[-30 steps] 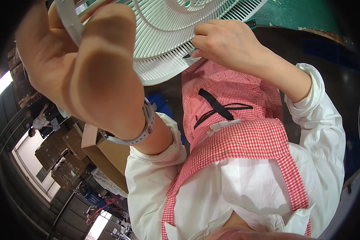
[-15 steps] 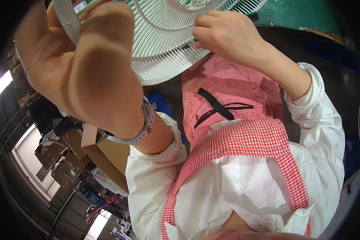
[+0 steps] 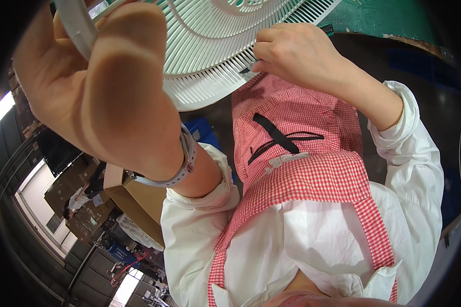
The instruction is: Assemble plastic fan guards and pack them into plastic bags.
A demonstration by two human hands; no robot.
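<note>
The left hand (image 3: 102, 92) is clenched round the rim of the white fan grille (image 3: 215, 46), held up close in front of the apron (image 3: 297, 148). To its right, the right hand (image 3: 297, 56) pinches something small and dark at the grille's lower edge. Best to keep the rim steady and work that edge gently.

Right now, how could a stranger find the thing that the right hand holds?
Start at the big white fan grille across the top of the picture. Follow its lower rim to the right hand, above the red checked apron. At the fingertips, against the rim, is a small dark piece: it is the only dark thing on the white ribs, too small to identify.
</note>
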